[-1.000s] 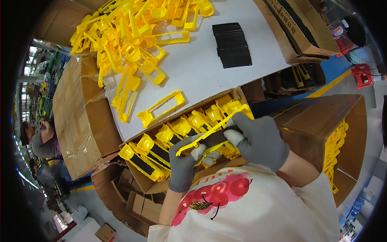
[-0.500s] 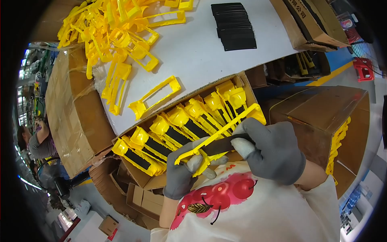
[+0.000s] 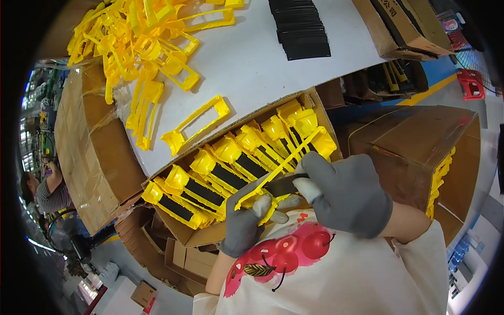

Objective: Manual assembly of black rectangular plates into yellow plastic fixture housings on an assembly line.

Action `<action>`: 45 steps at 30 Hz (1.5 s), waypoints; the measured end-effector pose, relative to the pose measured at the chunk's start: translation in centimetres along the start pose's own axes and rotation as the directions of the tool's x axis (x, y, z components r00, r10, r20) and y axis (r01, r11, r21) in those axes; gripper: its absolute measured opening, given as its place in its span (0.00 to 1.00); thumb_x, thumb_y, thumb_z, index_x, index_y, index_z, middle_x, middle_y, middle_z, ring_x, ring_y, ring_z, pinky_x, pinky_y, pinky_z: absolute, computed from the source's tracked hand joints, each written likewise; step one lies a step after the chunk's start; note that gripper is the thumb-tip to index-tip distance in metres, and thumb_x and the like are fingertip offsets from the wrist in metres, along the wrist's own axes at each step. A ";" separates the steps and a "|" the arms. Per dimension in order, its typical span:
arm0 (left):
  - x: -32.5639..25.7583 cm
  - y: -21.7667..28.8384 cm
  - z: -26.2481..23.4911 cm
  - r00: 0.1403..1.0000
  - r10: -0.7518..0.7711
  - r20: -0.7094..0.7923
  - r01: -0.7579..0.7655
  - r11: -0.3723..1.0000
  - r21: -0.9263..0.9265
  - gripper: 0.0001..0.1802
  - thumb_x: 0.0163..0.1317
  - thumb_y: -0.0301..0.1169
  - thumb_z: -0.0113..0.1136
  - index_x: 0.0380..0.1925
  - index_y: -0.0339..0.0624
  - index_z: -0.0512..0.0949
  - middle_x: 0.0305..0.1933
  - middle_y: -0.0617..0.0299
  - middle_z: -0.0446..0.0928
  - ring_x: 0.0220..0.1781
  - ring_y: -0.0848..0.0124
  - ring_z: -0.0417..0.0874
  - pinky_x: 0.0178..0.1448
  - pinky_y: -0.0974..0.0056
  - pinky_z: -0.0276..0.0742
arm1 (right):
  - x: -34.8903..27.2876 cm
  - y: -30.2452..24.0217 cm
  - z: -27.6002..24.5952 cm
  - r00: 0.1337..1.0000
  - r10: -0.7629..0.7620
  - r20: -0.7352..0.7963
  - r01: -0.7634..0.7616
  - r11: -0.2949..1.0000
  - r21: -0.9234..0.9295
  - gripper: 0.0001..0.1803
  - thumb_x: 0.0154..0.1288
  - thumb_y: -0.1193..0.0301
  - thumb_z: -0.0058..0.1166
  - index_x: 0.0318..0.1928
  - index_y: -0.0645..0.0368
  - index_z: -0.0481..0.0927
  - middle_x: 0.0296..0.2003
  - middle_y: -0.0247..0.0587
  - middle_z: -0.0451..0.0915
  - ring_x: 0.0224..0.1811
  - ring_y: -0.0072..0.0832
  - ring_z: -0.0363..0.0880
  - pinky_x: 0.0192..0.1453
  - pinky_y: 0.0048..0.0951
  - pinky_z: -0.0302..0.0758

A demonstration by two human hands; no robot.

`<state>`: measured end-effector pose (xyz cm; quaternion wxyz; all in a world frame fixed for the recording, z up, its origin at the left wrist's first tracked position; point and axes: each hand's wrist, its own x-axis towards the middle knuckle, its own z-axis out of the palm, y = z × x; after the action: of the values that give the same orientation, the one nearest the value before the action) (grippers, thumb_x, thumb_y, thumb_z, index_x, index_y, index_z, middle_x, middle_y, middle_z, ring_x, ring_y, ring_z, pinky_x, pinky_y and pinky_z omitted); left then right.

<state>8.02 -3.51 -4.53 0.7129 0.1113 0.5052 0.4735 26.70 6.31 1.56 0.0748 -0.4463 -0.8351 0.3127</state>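
Note:
Both my hands wear grey gloves with pale fingertips. My left hand is closed round the lower end of a yellow plastic frame, which tilts up to the right. My right hand pinches a black strip between thumb and fingers, against the frame's opening; how far it is seated I cannot tell. Just beyond them stands an open cardboard box with several yellow frames in a row, black strips in them. A bare yellow frame lies on the white table.
A heap of yellow frames covers the table's far left. A stack of black strips lies farther back. Cartons surround the table: one at the left, one at the right. Another person is at the far left.
My right hand has moved slightly left and down with the black strip, toward my left hand. The frame stays in my left hand. The whole view has shifted a little.

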 end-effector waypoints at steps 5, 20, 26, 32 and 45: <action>-0.1 0.2 0.4 1.000 0.006 -0.003 -0.005 1.000 0.026 0.26 0.59 0.30 0.64 0.56 0.28 0.73 0.42 0.55 0.80 0.40 0.68 0.83 0.42 0.67 0.81 | 0.5 2.4 1.9 1.000 0.022 -0.009 -0.020 0.988 0.155 0.10 0.61 0.67 0.60 0.38 0.55 0.75 0.19 0.42 0.77 0.20 0.40 0.78 0.24 0.37 0.71; 0.0 0.2 -1.4 0.978 0.204 0.037 -0.200 0.879 0.433 0.14 0.56 0.20 0.62 0.44 0.27 0.81 0.35 0.54 0.82 0.30 0.69 0.85 0.35 0.71 0.81 | -1.7 4.8 3.8 0.983 0.172 0.058 -0.177 0.830 0.529 0.17 0.53 0.69 0.68 0.42 0.60 0.79 0.27 0.42 0.81 0.27 0.29 0.81 0.34 0.25 0.75; 0.0 0.7 -0.7 0.999 0.021 -0.027 -0.010 0.939 0.344 0.12 0.57 0.20 0.63 0.41 0.27 0.81 0.33 0.55 0.82 0.30 0.68 0.86 0.32 0.72 0.82 | -3.6 5.0 5.3 0.972 0.222 0.071 -0.232 0.888 0.397 0.12 0.55 0.67 0.67 0.35 0.59 0.81 0.25 0.45 0.81 0.23 0.31 0.80 0.29 0.26 0.74; 3.4 4.5 2.5 1.000 -0.018 -0.012 0.021 0.831 0.556 0.20 0.55 0.21 0.65 0.48 0.35 0.73 0.40 0.57 0.80 0.31 0.70 0.85 0.29 0.72 0.79 | -5.6 5.6 5.8 0.979 0.203 -0.025 -0.200 0.975 0.094 0.20 0.51 0.53 0.69 0.32 0.56 0.81 0.17 0.42 0.77 0.17 0.37 0.78 0.24 0.32 0.72; 8.3 5.5 4.8 0.653 0.580 0.487 -0.396 -0.287 0.872 0.27 0.49 0.33 0.71 0.52 0.48 0.77 0.49 0.56 0.76 0.39 0.57 0.82 0.41 0.60 0.79 | 5.0 10.7 -0.7 0.864 0.077 -0.498 -0.086 0.996 0.005 0.09 0.58 0.66 0.62 0.39 0.52 0.83 0.34 0.38 0.80 0.31 0.33 0.81 0.35 0.28 0.76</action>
<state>9.22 7.46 -3.92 0.1176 0.7332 0.6277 0.2336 31.49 14.97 -4.98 0.2702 -0.5474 -0.7707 0.1828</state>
